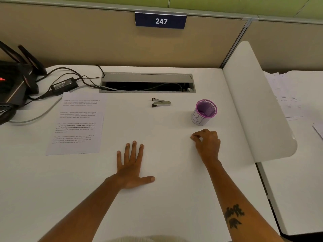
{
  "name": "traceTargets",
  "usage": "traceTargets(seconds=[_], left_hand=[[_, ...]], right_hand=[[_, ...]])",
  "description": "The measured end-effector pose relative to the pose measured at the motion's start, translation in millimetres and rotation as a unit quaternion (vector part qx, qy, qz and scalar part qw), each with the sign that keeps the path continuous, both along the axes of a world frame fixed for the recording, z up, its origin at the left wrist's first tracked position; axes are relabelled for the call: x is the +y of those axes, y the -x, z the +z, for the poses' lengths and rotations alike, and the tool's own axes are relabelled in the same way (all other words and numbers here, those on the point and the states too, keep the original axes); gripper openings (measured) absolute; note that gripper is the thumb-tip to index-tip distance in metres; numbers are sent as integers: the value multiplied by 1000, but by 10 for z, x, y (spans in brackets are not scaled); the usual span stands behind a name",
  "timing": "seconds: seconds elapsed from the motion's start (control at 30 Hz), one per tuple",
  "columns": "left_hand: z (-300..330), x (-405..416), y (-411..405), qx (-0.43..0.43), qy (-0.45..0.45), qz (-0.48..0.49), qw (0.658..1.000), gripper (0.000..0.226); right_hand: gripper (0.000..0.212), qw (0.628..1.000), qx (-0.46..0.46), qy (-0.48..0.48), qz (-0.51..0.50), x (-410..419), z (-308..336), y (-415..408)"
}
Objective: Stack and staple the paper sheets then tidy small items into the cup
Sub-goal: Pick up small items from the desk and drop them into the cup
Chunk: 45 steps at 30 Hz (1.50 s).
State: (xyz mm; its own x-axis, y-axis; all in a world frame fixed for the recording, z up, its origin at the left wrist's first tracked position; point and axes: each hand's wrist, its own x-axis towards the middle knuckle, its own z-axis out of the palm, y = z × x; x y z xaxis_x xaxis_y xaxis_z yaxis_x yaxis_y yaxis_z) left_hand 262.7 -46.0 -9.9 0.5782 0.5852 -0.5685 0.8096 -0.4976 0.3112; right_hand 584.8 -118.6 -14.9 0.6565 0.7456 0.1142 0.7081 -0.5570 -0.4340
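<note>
Printed paper sheets point(76, 126) lie overlapped in a loose pile at the left of the white desk point(157, 198). A small metal stapler point(160, 102) lies in the middle near the back. A purple mesh cup point(204, 112) stands to its right. My left hand point(132, 166) rests flat on the desk with fingers spread, holding nothing. My right hand point(207, 142) sits just in front of the cup with fingers curled and fingertips pinched together at the desk surface; whether they hold some small item I cannot tell.
A cable tray opening point(147, 82) runs along the desk's back. A power adapter point(63, 85), cables and a black router point(15, 79) crowd the back left. A white divider point(258, 105) bounds the right side, with papers point(284, 96) on the neighbouring desk.
</note>
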Motion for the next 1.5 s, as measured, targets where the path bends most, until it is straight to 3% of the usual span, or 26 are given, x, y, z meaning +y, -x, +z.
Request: traceTargets(seconds=[0.4, 0.8, 1.03, 1.2, 1.5], left_hand=[[15, 0, -7, 3, 2, 0, 1000, 140], [7, -2, 5, -8, 5, 2, 1000, 140], [-10, 6, 5, -9, 1, 2, 1000, 140], [-14, 7, 0, 2, 2, -3, 1000, 140], [-18, 11, 3, -5, 4, -1, 1000, 141]], right_hand=[[6, 997, -64, 44, -24, 109, 13, 179], [14, 982, -110, 152, 35, 136, 19, 177], [22, 999, -7, 50, -9, 184, 478, -49], [16, 998, 23, -66, 1, 429, 868, -500], [5, 998, 27, -50, 3, 674, 1034, -743]])
